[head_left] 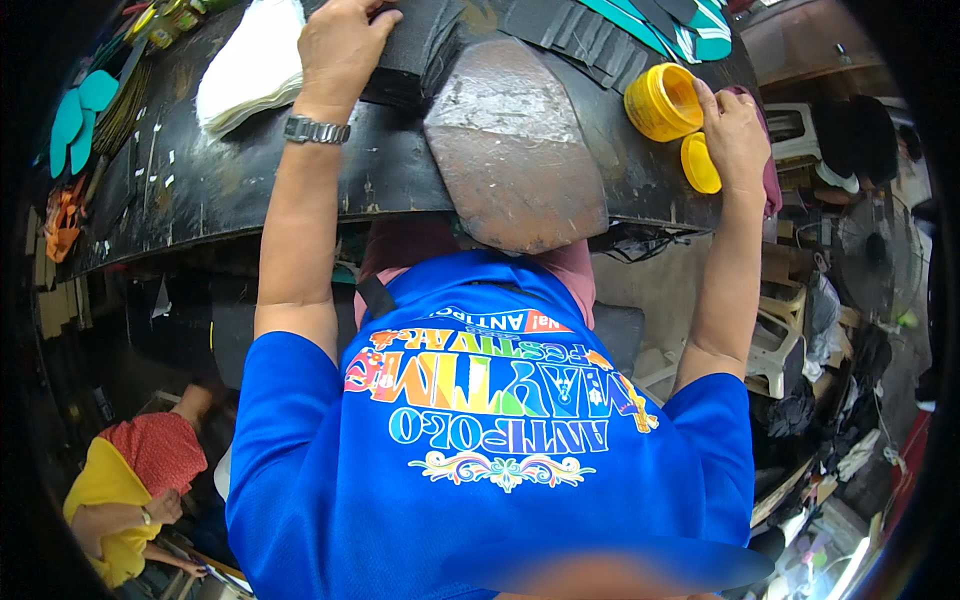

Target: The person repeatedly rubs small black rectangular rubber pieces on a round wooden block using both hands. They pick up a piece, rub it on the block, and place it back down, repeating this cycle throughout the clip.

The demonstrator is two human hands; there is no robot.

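Note:
My left hand (345,45) lies at the top edge, beside a stack of black sheets (412,50). Its thumb stands apart from the fingers, which are partly cut off by the frame. At the right, my right hand (738,135) has its fingers bent at the rim of an uncapped yellow jar (655,103), whose mouth faces it. Close below the jar sits a yellow lid (700,163). Between my arms a worn, angular slab (520,150) overhangs the front edge of the black table (390,175). A pile of white sheets (250,70) is left of my left hand.
More black pieces (575,40) fan out at the top, near teal cut pieces (705,35). Other teal shapes (78,120) and an orange item (65,220) lie far left. White plastic chairs (775,350) stand at right. Another person (140,470) works at lower left.

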